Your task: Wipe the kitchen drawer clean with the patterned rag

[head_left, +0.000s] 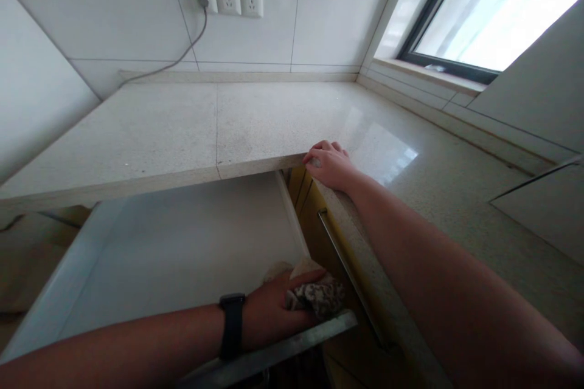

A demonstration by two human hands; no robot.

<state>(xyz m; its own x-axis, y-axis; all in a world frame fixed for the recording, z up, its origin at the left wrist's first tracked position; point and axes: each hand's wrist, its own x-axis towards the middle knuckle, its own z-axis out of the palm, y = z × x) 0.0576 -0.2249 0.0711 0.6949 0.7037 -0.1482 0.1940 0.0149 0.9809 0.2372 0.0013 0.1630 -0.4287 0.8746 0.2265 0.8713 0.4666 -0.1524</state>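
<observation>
The left hand [269, 311] closes its fingers on what seems a crumpled grey-and-cream mottled cloth [320, 295] in the near right corner of an open white drawer [182, 243], while the right hand [331, 164], farther off, rests loosely bent fingers on the edge of the pale speckled stone countertop [182, 127].

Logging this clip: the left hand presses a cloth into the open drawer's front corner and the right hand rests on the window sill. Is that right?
Not quite. In the head view the right hand rests on the edge of the countertop, not on the window sill. The left hand does press the cloth into the open drawer's front corner.
</observation>
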